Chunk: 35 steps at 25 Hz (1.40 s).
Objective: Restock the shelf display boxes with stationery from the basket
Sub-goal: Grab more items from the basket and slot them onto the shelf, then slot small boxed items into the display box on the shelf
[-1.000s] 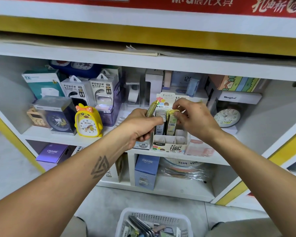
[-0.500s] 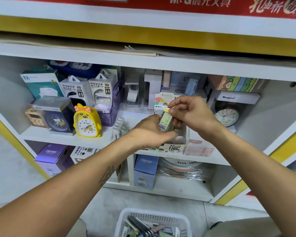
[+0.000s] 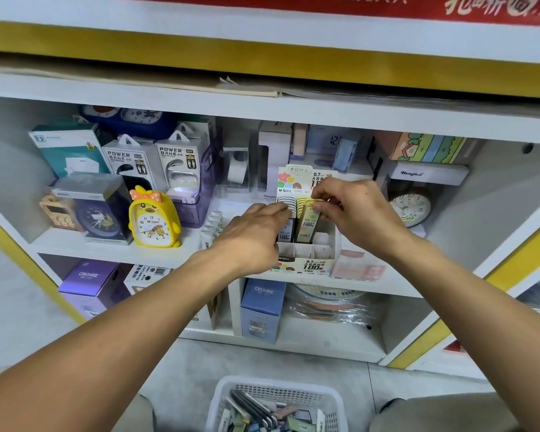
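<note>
Upper shelf: yellow chick alarm clock (image 3: pixel 154 220) at the front, two power bank boxes (image 3: pixel 156 163) behind it. Lower shelf: purple CRUHRE box (image 3: pixel 89 283).

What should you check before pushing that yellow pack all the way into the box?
1. Right hand pinches the yellow pack by its top: ok.
2. Pack upright in the display box, beside the dark packs: ok.
3. Left hand steadies the box's left side: cannot tell, fingers hidden.
4. Empty front slots for more stock: ok.
5. Basket below holds more stationery: ok.
6. Pack fully seated: cannot tell.
</note>
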{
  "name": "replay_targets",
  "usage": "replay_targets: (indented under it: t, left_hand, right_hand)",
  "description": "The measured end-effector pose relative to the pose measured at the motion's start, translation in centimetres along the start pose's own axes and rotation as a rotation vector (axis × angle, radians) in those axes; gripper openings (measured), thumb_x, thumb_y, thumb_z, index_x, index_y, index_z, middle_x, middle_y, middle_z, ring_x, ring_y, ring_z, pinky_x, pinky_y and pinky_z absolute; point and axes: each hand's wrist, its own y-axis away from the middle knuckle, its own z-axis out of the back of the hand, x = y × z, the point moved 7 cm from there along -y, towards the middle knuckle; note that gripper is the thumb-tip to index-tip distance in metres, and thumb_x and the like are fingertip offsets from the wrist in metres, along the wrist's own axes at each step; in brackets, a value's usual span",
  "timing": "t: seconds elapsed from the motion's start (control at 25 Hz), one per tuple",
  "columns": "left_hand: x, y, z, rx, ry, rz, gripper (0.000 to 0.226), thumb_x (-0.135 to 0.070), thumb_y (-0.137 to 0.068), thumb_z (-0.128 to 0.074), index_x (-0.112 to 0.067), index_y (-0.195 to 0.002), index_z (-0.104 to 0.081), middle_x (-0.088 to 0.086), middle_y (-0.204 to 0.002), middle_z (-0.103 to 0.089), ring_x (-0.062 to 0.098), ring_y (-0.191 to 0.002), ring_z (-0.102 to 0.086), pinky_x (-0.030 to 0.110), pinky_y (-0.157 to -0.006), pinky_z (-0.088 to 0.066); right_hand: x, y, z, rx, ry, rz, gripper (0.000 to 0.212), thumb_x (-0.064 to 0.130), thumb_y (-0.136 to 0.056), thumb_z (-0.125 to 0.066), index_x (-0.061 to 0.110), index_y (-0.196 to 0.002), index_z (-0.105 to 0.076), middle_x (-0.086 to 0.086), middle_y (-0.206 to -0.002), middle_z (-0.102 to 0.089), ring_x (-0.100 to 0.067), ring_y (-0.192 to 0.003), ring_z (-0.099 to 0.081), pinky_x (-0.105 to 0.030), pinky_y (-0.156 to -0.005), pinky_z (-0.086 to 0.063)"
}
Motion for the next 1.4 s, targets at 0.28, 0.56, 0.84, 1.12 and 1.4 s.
replay_targets:
  t: [0.28, 0.56, 0.84, 1.12, 1.4]
  left_hand:
    - [0.1, -0.1, 0.0, 0.0, 0.005, 0.001, 0.081, -0.005, -0.084, -0.052, -0.026, -0.156, -0.024, -0.012, -0.164, -0.017, 0.012, -0.147, -0.014, 0.036, -0.119, -0.023]
    - [-0.4, 2.5, 1.5, -0.272, 0.116, -0.031, 0.049, -0.007, -0.079, -0.056, -0.018, -0.127, -0.056, -0.001, -0.128, -0.051, 0.019, -0.121, -0.046, 0.034, -0.097, -0.044]
    - [-0.4, 7.5, -12.2, 0.369, -0.072, -0.046, 0.026, -0.009, -0.078, -0.058, -0.008, -0.101, -0.07, 0.009, -0.101, -0.071, 0.028, -0.093, -0.064, 0.037, -0.078, -0.054]
    - [2.4, 13.7, -29.9, 0.772, -0.116, 0.076, 0.023, -0.024, -0.082, -0.071, -0.009, -0.094, -0.059, 0.013, -0.104, -0.065, 0.024, -0.082, -0.059, 0.031, -0.068, -0.05]
    - [6.0, 16.6, -37.7, 0.621, -0.141, 0.078, 0.083, -0.031, -0.078, -0.075, 0.002, -0.141, -0.031, 0.024, -0.147, -0.033, 0.038, -0.133, -0.037, 0.044, -0.1, -0.042]
  right_hand:
    - [0.2, 0.4, -2.5, 0.147, 0.248, 0.136, 0.021, 0.012, -0.098, -0.059, 0.012, -0.11, -0.076, -0.005, -0.106, -0.067, -0.029, -0.096, -0.064, -0.043, -0.083, -0.053]
    - [2.1, 1.9, -1.7, 0.042, 0.108, 0.021, 0.025, 0.008, -0.093, -0.056, 0.015, -0.108, -0.075, -0.001, -0.106, -0.071, -0.025, -0.099, -0.064, -0.037, -0.086, -0.051]
    - [2.3, 13.4, -13.7, 0.608, 0.056, -0.178, 0.029, 0.007, -0.084, -0.057, 0.021, -0.101, -0.076, 0.002, -0.09, -0.072, -0.02, -0.095, -0.067, -0.022, -0.078, -0.045]
    - [-3.8, 30.8, -28.4, 1.005, 0.009, -0.549, 0.033, 0.013, -0.09, -0.059, 0.012, -0.122, -0.063, -0.011, -0.129, -0.06, -0.027, -0.116, -0.058, -0.03, -0.092, -0.049]
    - [-5.8, 36.0, -32.7, 0.827, -0.019, -0.658, 0.073, 0.002, -0.087, -0.061, 0.012, -0.152, -0.031, -0.007, -0.156, -0.034, -0.027, -0.141, -0.038, -0.036, -0.112, -0.038]
